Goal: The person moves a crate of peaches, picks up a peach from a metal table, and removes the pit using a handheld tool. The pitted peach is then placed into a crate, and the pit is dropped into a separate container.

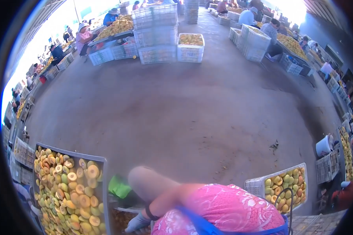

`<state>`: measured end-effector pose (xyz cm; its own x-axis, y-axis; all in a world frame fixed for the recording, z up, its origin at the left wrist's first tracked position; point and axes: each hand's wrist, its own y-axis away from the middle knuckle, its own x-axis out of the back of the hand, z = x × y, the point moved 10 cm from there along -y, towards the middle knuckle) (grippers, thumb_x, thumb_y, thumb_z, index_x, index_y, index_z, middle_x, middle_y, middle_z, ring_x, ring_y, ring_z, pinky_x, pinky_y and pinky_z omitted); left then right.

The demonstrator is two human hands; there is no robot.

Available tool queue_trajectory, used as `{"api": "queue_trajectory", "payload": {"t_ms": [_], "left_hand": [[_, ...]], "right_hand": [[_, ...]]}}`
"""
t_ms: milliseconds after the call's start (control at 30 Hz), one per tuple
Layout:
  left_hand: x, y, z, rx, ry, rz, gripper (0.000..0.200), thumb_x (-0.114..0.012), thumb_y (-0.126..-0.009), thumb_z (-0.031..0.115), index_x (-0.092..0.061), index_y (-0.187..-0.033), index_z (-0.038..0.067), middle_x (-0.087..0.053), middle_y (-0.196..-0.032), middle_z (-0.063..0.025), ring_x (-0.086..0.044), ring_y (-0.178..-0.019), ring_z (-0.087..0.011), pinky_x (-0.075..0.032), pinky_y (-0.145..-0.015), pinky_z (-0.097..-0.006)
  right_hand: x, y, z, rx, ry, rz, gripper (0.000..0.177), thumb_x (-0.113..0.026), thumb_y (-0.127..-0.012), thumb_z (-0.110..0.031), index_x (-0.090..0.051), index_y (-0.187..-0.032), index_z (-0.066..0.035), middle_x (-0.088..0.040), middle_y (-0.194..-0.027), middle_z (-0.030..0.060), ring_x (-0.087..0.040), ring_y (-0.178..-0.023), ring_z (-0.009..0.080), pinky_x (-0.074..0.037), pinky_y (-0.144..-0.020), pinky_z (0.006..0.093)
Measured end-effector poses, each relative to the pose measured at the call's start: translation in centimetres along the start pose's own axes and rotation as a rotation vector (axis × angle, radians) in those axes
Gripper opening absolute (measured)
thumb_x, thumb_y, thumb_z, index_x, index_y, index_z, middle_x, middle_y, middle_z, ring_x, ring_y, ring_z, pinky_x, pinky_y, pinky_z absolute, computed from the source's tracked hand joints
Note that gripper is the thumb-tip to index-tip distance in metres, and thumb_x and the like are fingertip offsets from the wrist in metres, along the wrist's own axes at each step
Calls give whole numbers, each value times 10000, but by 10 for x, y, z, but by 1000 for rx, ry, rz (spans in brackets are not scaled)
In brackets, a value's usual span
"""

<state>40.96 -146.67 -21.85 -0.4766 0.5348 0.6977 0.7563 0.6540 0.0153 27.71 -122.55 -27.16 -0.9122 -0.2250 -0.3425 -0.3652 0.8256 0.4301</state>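
The big tray (107, 192) is full of yellow fruit (68, 192), some cut. A crate (255, 188) holds more. The tray's fruit is left of the gloved hand (136, 224); I can't tell how open it is or what it holds.

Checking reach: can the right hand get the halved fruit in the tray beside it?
Likely yes: the right hand is low beside the tray; only the rim seems between it and the halved fruit.

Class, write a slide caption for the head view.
A gloved hand beside a tray of fruit, some cut open; stacked crates across the floor.
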Motion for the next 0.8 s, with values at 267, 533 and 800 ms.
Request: {"api": "queue_trajectory", "payload": {"t_ms": [267, 533, 800], "left_hand": [[95, -41, 15, 210, 789, 105, 588, -500, -920, 444, -487, -1332, 25, -478, -1358, -207, -464, -1227, -361, -361, -1054, -474], [155, -28, 33, 315, 1515, 238, 517, -475, -941, 370, -495, -1315, 14, -504, -1331, -188, -489, -1199, -325, -379, -1048, -446], [164, 2, 65, 447, 2474, 282, 450, -451, -962, 296, -503, -1298, 2, -529, -1304, -168, -513, -1171, -290, -398, -1042, -417]], "right_hand": [[-12, -6, 3, -43, 50, -66, 570, -399, -933, -579, -620, -919, -54, -616, -774, 97, -585, -650, 241, -475, -620, 408], [-22, 13, -11, -10, 94, 44, 514, -371, -960, -532, -573, -1013, -63, -608, -811, 100, -578, -619, 240, -484, -568, 404], [-37, 9, -21, 61, 107, 66, 530, -351, -958, -563, -543, -973, -69, -577, -734, 92, -582, -571, 232, -491, -478, 391]]}}
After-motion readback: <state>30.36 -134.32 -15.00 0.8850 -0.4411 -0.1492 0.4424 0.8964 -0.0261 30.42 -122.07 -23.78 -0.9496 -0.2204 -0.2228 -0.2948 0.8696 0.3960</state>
